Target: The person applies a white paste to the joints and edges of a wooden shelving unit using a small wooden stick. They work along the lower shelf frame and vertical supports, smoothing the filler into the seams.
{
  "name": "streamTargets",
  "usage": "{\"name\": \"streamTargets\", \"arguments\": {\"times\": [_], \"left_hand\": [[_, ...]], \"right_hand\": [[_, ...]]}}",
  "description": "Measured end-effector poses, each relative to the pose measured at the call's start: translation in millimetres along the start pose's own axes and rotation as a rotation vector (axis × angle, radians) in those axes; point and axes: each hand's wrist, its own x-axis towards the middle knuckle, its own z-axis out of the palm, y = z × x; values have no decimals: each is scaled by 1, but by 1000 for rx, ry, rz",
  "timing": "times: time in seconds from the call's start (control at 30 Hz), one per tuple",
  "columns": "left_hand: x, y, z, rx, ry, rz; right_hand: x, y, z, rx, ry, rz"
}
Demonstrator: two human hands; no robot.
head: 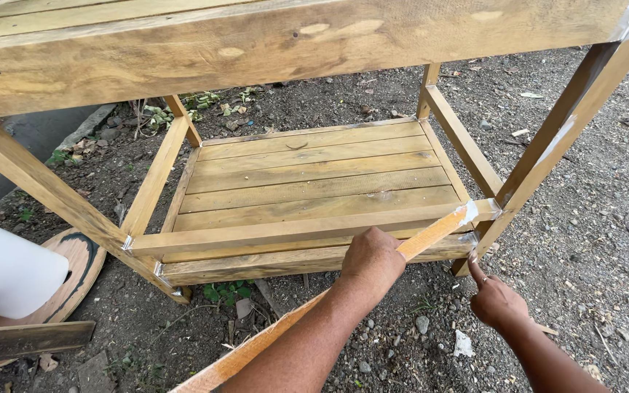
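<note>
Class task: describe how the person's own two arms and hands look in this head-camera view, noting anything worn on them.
Both forearms are bare up to the frame's edge; no sleeves, gloves, watch or bracelets show. The left hand shows no ring or other covering. The right hand is likewise uncovered, and no ring can be made out on its fingers. No cables or markings appear on either arm.

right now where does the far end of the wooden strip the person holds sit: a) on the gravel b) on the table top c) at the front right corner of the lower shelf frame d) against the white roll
c: the left hand grips the wooden strip, whose white-smeared tip meets the lower shelf frame by the right front leg, where the right hand points a finger.
</note>
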Motion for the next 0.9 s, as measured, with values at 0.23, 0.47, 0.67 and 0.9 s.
{"name": "streamTargets", "arguments": {"times": [0.23,0.47,0.67,0.9], "left_hand": [[5,-6,3,52,-5,-41],[-1,-7,0,63,-12,-65],[-15,-16,1,92,27,57],[-16,-17,-2,46,6,18]], "right_hand": [[-10,-4,2,842,418,-50],[-12,-22,-20,1852,110,-50],[-15,-35,-12,1490,312,-137],[-24,-32,-17,646,541,-178]]}}
